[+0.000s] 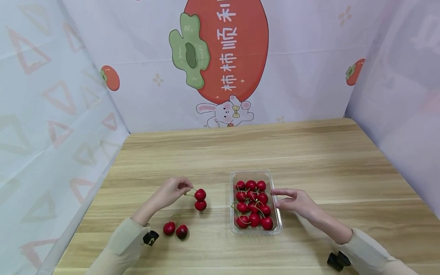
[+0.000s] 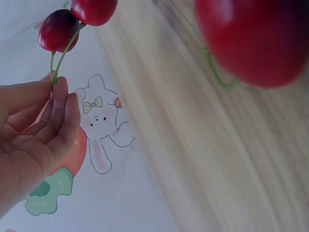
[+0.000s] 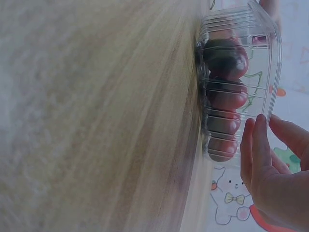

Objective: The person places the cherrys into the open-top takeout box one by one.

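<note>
My left hand pinches the joined green stems of a cherry pair between thumb and fingertips. Those two red cherries dangle to the right of the fingers in the head view. A second pair of cherries lies on the table near the left wrist, stems joined. A clear plastic box stands between the hands, with rows of cherries and their thin green stems inside. My right hand touches the box's right rim, fingers nearly straight, with fingertips against the outer side in the right wrist view.
The wooden table runs back to a printed cloth wall with a large persimmon and a rabbit. Cloth also hangs along the left and right sides. A black band piece sits at the left cuff, another by the right.
</note>
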A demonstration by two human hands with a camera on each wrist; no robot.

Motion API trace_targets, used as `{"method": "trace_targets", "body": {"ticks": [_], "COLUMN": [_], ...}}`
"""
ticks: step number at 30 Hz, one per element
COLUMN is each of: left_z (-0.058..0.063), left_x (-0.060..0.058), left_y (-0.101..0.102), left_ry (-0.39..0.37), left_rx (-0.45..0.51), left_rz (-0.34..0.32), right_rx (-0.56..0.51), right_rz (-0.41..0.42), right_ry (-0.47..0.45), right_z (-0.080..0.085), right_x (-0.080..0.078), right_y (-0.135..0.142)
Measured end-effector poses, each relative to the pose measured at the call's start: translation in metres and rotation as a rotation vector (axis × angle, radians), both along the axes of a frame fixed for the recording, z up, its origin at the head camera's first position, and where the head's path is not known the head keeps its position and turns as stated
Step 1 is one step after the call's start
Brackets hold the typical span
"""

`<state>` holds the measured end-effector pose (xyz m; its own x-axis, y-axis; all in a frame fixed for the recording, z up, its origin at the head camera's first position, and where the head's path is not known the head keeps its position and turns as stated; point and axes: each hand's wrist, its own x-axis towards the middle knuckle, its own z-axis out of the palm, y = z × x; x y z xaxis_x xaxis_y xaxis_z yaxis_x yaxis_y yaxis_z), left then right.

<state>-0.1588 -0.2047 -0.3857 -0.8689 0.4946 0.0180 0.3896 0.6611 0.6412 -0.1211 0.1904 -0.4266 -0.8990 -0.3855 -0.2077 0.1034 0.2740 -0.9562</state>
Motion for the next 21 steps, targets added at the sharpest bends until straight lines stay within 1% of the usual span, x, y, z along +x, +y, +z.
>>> {"method": "trace_targets", "body": {"ticks": [5,9,16,21], "left_z": [0.007,0.013,0.021,0.025], "left_x": [-0.005,-0.008,-0.012,-0.014], "left_y": [0.011,0.022,0.038,0.048], "left_ry": [0.005,0.009,-0.024,-0.034], "left_rx": [0.0,-0.001,0.049,0.061], "left_rz": [-0.017,-0.017,-0.022,-0.03], "right_rx": [-0.004,-0.003,-0.039,-0.044], "right_rz": [0.003,0.003,0.007,0.013], "right_ry": [-0.001,-0.001,-0.002,-0.001], "right_z": [0.0,0.0,0.002,0.003], "right_x": [0.0,0.0,0.002,0.002], "right_y": [0.0,0.0,0.0,0.0]}}
